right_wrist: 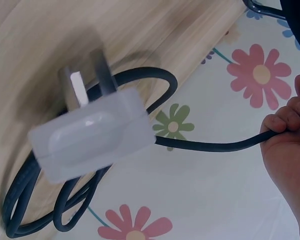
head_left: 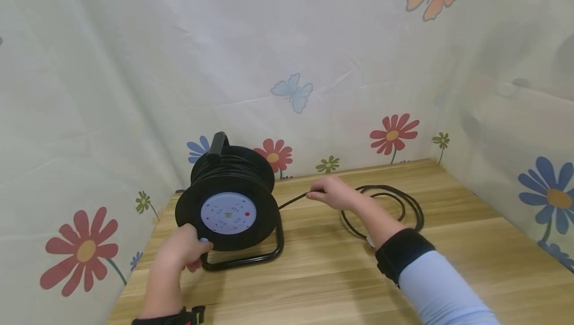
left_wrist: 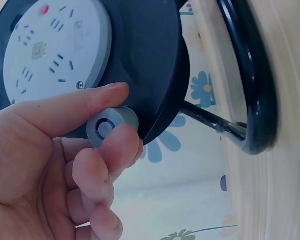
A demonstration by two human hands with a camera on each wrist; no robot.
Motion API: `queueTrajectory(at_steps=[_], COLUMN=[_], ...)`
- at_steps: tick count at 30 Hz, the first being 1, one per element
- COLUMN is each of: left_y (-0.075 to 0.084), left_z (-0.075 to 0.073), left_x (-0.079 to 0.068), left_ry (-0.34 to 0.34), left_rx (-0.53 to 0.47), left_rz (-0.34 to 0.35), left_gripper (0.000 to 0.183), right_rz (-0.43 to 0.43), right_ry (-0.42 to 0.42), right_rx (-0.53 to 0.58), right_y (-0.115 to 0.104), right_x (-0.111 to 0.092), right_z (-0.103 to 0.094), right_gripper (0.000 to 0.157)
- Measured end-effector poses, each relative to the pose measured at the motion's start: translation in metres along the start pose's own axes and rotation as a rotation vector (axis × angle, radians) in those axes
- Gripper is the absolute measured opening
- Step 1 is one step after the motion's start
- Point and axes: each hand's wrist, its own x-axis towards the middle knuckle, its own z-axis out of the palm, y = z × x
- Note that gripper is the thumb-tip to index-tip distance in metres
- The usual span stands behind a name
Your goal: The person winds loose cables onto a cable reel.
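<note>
Near the table's (head_left: 314, 287) left edge, the reel (head_left: 227, 213) appears mostly wound; left hand (head_left: 179, 246) pinches knob (left_wrist: 112, 126), right hand (head_left: 336, 193) pinches cable (head_left: 293, 200) (loose coils (head_left: 419, 211), plug (right_wrist: 92, 135) outstanding)

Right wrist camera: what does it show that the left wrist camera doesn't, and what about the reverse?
Only the right wrist view shows the pale plug, the black cable and the right hand gripping it. Only the left wrist view shows the socket panel and the left hand pinching a grey knob. Both show the wooden tabletop, flowered backdrop and parts of the black reel and stand.
</note>
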Motion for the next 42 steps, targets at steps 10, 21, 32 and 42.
queueTrajectory(at_steps=[10,21,32,42], left_y=[-0.007,-0.011,-0.006,-0.006], left_z=[-0.012,-0.029,-0.038,-0.035], left_x=[-0.004,-0.016,-0.024,-0.021], left_ry=[0.055,0.161,0.27,0.316], left_rx=[-0.003,-0.006,-0.085,-0.11], left_rz=[0.021,0.03,0.019,-0.026], left_gripper=[0.032,0.039,0.043,0.045], right_rz=[-0.005,-0.023,-0.068,-0.083], right_ry=[-0.01,-0.035,-0.073,-0.064], right_rx=[-0.027,-0.007,-0.039,-0.033], right_y=[-0.007,-0.02,-0.033,-0.039], right_x=[0.01,0.024,0.035,0.036], right_z=[0.018,0.034,0.046,0.05], right_gripper=[0.019,0.018,0.017,0.017])
